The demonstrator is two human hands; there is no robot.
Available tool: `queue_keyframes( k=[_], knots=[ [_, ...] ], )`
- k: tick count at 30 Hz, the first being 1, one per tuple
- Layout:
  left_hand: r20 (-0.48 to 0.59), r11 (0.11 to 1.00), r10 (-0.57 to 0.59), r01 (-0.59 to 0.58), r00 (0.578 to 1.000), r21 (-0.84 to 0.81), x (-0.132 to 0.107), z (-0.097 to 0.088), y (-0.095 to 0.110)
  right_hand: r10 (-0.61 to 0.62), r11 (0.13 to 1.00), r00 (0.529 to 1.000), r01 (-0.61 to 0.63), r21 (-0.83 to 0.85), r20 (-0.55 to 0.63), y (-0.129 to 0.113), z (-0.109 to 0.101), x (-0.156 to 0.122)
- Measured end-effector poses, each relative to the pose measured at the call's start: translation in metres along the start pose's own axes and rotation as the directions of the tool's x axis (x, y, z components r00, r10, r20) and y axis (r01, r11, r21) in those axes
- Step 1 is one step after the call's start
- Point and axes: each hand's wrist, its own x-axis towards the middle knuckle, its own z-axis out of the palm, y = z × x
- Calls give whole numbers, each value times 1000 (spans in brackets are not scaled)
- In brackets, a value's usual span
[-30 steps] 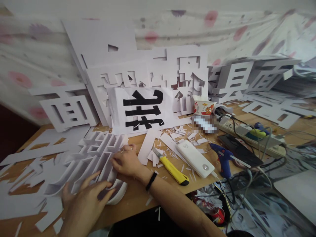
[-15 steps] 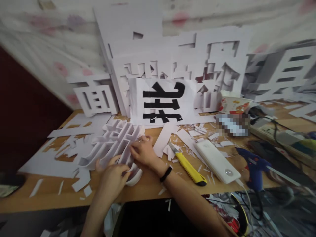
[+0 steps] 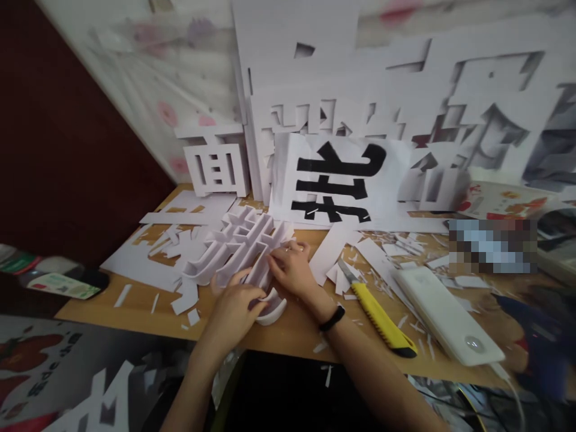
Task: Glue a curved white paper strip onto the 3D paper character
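Observation:
A white hollow character [image 3: 234, 246], built of thin upright walls like a channel letter, lies on the wooden table. My left hand [image 3: 236, 306] grips its near curved end, the thumb inside and the fingers round the outer wall. On the right side of the same character, my right hand [image 3: 292, 267] has its fingers bent and pressed against a wall; the fingertips are partly hidden. A yellow utility knife [image 3: 378, 315] with its blade out rests to the right of my right wrist. Behind the character leans a paper sheet [image 3: 339, 180] printed with a black character.
White cut-out boards [image 3: 378, 36] stand along the back, with a finished block character [image 3: 216, 168] at left. A white power bank [image 3: 450, 315] and a blurred blue glue gun [image 3: 546, 342] lie right. Paper scraps [image 3: 177, 246] litter the table; a bottle [image 3: 58, 273] is at far left.
The view has turned left, so everything sits further right and the bottle has come into view. Both hands keep nearly the same hold on the character.

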Motion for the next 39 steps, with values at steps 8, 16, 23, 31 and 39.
queue_keyframes(
  k=[8,16,23,31,39],
  knots=[
    [-305,988,61,-101,950,-115,-16,-1,-23,-8,999,998,10,40,-61,1,2,1],
    [-434,979,193,-201,880,27,-21,8,-25,-15,997,999,19,80,-43,0,-1,3],
    [-378,992,125,-103,917,76,-6,6,-23,-10,995,999,15,103,-52,2,-2,4],
    [-157,978,153,-126,976,165,13,6,-21,-28,992,1000,27,122,3,9,-6,5],
    [-159,997,31,-19,987,72,10,14,-18,-1,995,999,-4,100,51,9,-5,4]
  ],
)
